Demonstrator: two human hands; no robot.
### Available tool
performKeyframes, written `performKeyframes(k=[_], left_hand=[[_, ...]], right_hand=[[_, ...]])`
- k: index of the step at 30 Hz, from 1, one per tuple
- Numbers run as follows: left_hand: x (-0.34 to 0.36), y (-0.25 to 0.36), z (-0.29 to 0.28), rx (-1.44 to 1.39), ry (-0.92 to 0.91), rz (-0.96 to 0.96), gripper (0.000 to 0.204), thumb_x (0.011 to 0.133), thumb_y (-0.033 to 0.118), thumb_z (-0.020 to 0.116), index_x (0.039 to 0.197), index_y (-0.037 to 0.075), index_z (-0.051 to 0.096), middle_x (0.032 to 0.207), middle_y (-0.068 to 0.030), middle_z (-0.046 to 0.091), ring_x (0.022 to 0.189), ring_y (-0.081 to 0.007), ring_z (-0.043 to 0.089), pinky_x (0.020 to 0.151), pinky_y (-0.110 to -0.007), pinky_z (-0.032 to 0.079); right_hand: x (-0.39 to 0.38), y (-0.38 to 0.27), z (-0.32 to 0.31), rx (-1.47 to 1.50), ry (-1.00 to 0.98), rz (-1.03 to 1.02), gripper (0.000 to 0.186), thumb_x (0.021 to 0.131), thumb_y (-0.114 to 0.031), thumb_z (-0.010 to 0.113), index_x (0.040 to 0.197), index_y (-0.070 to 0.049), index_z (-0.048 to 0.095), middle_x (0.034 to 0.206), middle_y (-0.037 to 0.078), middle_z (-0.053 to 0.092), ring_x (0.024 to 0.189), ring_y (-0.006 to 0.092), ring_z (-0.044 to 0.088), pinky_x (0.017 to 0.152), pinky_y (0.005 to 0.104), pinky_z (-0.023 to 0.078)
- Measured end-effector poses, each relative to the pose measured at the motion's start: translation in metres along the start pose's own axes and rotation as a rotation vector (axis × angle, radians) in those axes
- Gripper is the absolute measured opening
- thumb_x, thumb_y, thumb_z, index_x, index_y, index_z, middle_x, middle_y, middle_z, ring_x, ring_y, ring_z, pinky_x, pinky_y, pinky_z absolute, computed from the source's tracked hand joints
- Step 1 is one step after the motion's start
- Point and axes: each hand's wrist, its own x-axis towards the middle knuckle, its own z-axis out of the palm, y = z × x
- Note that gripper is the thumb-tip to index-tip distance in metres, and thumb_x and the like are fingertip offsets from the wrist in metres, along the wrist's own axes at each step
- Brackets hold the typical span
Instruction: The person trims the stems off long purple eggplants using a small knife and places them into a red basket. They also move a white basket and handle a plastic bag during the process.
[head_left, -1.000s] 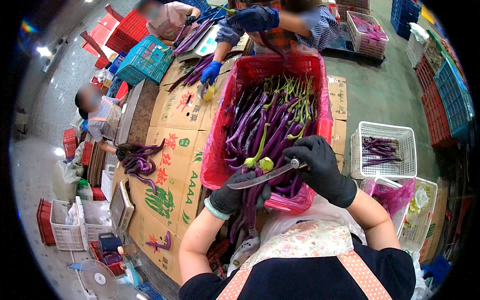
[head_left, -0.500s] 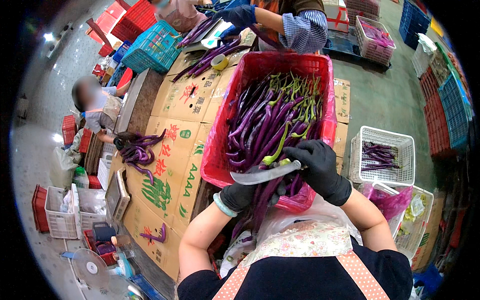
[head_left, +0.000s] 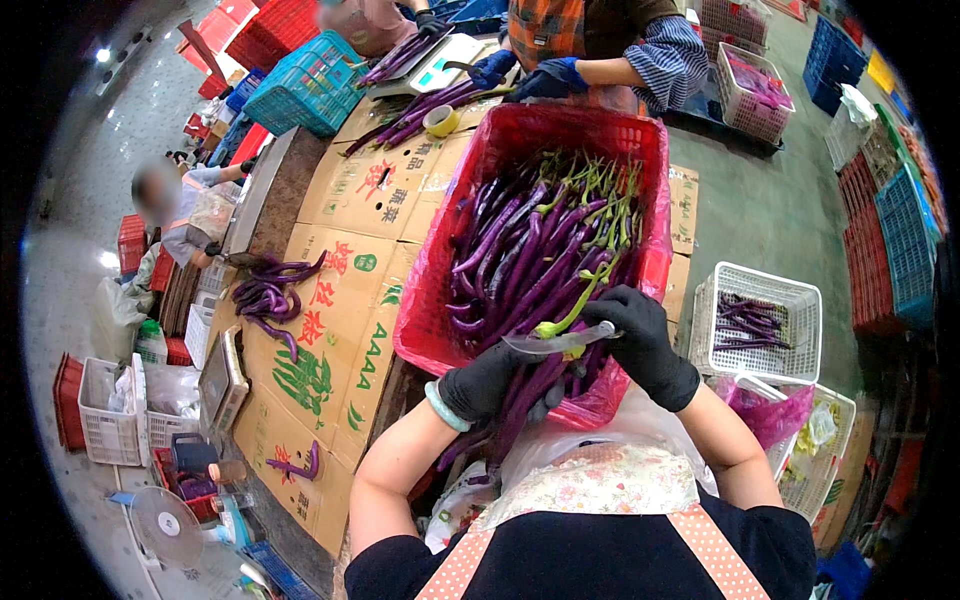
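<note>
the person's left hand [head_left: 492, 383], in a black glove, is closed around a bundle of long purple eggplants [head_left: 520, 400] at the near rim of a red plastic crate [head_left: 440, 250]; the bundle hangs over that rim toward the person's apron. the right hand [head_left: 640, 335], also black-gloved, is wrapped around the handle of a knife [head_left: 560, 343], whose blade lies flat across the bundle, pointing to the person's left, just under a bent green stem [head_left: 570, 315]. the crate is heaped with more purple eggplants, their green stems mostly toward its far right corner, and a clear plastic liner shows along its near edge.

the crate sits on a table covered with flattened cardboard boxes [head_left: 350, 290]. near the left edge of the cardboard lies a loose pile of curled eggplants [head_left: 268, 298], and a single small one [head_left: 300, 466] lies at the near left corner. a roll of tape [head_left: 440, 120] rests by the far edge, beside a row of eggplants that another person in blue gloves [head_left: 545, 80] is touching.

on the floor to the right stands a white wire-mesh basket [head_left: 760, 320] with a few eggplants in it. a teal crate [head_left: 305, 85] stands beyond the far left corner of the table.
</note>
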Motion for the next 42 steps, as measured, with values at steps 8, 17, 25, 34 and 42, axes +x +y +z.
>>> performKeyframes(k=[8,17,25,34,42], left_hand=[[0.008,0.012,0.012,0.215,-0.024,-0.035,0.044,0.088,0.04,0.046,0.116,0.008,0.05,0.067,-0.0039,0.058,0.05,-0.0105,0.054,0.045,-0.021,0.043],[0.012,0.001,0.006,0.187,0.016,0.169,0.04,0.089,0.038,0.047,0.11,0.004,0.053,0.069,-0.0048,0.057,0.053,-0.0102,0.053,0.048,-0.022,0.042],[-0.003,-0.005,-0.011,0.405,0.072,0.376,0.038,0.092,0.033,0.044,0.117,0.005,0.049,0.078,-0.0014,0.054,0.059,-0.0067,0.049,0.053,-0.022,0.043],[-0.009,0.004,-0.043,0.043,-0.121,0.13,0.042,0.086,0.046,0.049,0.102,0.007,0.05,0.07,-0.0076,0.057,0.057,-0.0164,0.056,0.05,-0.027,0.044],[-0.077,0.074,-0.114,-0.065,-0.031,0.725,0.044,0.089,0.041,0.047,0.114,0.005,0.05,0.093,-0.0067,0.059,0.079,-0.0162,0.055,0.072,-0.028,0.047]], right_hand=[[0.005,0.006,0.007,0.251,-0.119,-0.024,0.028,0.062,-0.006,0.068,0.088,-0.011,0.063,0.08,0.007,0.057,0.072,0.0264,0.057,0.062,0.0335,0.045],[0.005,0.005,0.015,0.239,-0.105,0.007,0.026,0.063,-0.008,0.069,0.088,-0.011,0.062,0.077,0.008,0.057,0.07,0.0288,0.057,0.06,0.0348,0.045],[0.001,-0.009,0.037,0.175,-0.061,0.07,0.024,0.063,-0.01,0.067,0.086,-0.009,0.06,0.078,0.009,0.057,0.072,0.029,0.057,0.061,0.0369,0.045],[0.022,-0.039,0.084,-0.231,0.403,0.122,0.027,0.061,-0.008,0.062,0.087,-0.008,0.061,0.082,0.01,0.057,0.076,0.0297,0.055,0.066,0.0385,0.043],[-0.051,0.049,0.078,0.119,0.37,0.691,0.021,0.078,-0.008,0.06,0.098,-0.002,0.06,0.086,0.006,0.061,0.077,0.0152,0.054,0.073,0.0284,0.044]])
